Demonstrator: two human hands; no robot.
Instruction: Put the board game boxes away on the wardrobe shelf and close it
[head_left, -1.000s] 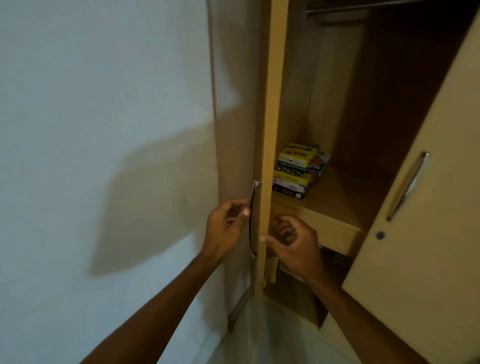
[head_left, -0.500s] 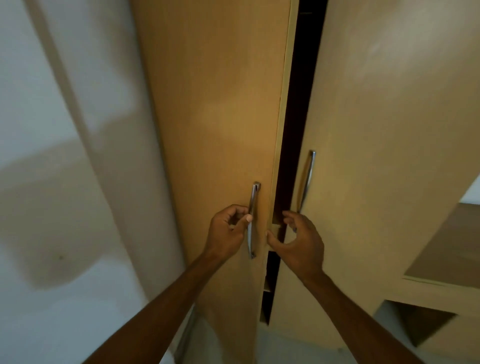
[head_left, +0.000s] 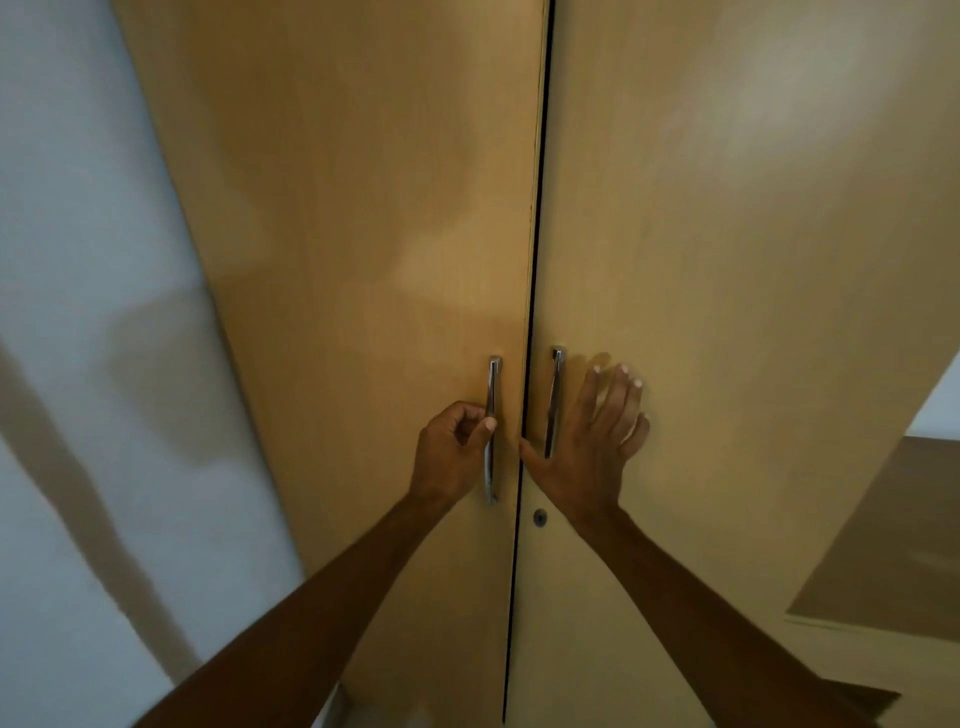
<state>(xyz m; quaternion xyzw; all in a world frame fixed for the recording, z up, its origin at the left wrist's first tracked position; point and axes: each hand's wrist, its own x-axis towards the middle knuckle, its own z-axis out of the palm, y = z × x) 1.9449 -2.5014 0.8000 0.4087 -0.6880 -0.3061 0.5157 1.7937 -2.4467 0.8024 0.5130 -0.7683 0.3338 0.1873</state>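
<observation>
Head view: my left hand (head_left: 457, 452) grips the left door handle (head_left: 491, 431); my right hand (head_left: 592, 441) lies spread, seemingly flat, on the right door (head_left: 727, 260).

A pale wall (head_left: 78, 260) is seen at the left, crossed by darker shadows. A brown flat surface (head_left: 893, 545) is seen at lower right.

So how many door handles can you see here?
2. One handle on the left door, gripped by the left hand; the other on the right door, beside the flat right hand.
</observation>
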